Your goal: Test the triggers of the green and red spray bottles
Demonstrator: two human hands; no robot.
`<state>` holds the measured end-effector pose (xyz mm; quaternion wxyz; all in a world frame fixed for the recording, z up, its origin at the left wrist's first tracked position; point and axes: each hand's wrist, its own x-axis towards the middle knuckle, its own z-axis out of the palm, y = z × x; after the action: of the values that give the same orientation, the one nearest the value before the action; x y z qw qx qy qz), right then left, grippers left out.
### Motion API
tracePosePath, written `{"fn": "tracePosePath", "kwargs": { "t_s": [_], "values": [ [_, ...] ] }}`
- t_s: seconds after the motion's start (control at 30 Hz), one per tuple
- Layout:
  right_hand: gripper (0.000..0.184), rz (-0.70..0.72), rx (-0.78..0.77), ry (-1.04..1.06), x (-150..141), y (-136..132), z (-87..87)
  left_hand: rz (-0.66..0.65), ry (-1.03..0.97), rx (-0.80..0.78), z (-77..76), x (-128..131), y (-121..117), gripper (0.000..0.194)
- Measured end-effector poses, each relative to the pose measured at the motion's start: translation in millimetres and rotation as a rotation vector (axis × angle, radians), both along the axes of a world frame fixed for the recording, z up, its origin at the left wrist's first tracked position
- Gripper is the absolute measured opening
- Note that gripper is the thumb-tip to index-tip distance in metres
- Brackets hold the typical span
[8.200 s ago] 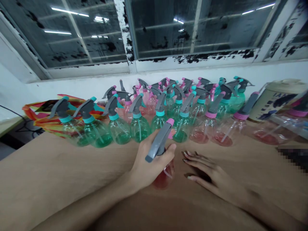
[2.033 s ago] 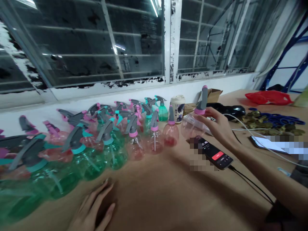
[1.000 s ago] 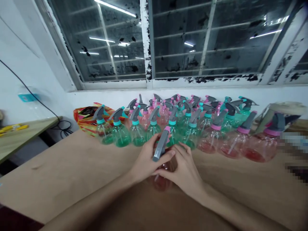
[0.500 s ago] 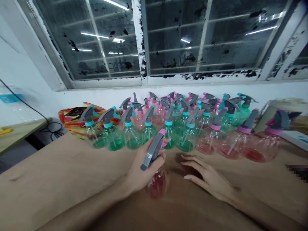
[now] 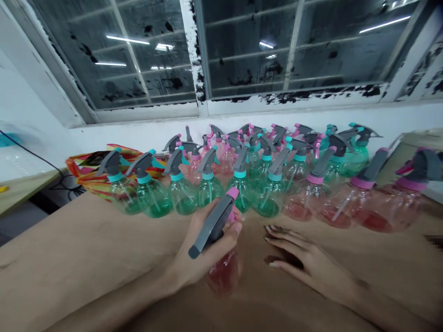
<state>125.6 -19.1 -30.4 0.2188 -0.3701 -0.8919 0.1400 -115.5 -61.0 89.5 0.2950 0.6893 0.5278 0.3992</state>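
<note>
My left hand [image 5: 207, 249] is wrapped round the neck of a pink spray bottle [image 5: 224, 275] with a grey and pink trigger head. The bottle's clear pink body shows below my fingers, and its head leans toward me on the left. To the right, my right hand [image 5: 304, 253] rests low over the tabletop with fingers spread, holding nothing. Beyond my hands stands a row of spray bottles. Those on the left, such as this green spray bottle [image 5: 183, 198], have turquoise collars; those at the right, such as this pink spray bottle [image 5: 301, 207], have pink collars.
More spray bottles crowd behind the front row, against the white wall under the window [image 5: 256, 55]. A colourful striped bag [image 5: 90, 182] lies at the back left of the brown table [image 5: 86, 253]. A black cable [image 5: 41, 154] hangs at far left.
The view has shifted closer and slightly downward. My left hand still holds the pink spray bottle, its head tilted a little more toward me. My right hand lies a bit further right.
</note>
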Motion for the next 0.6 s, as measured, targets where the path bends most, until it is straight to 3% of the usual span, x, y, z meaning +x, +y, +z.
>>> {"fn": "tracePosePath", "kwargs": {
  "t_s": [0.4, 0.6],
  "values": [
    [0.054, 0.022, 0.008, 0.011, 3.5, 1.1, -3.1, -0.037, 0.024, 0.018, -1.8, 4.7, 6.8, 0.011],
    [0.055, 0.035, -0.029, -0.025, 4.7, 1.0, 0.8, -0.018, 0.048, 0.094, -2.6, 5.4, 5.0, 0.033]
  ]
}}
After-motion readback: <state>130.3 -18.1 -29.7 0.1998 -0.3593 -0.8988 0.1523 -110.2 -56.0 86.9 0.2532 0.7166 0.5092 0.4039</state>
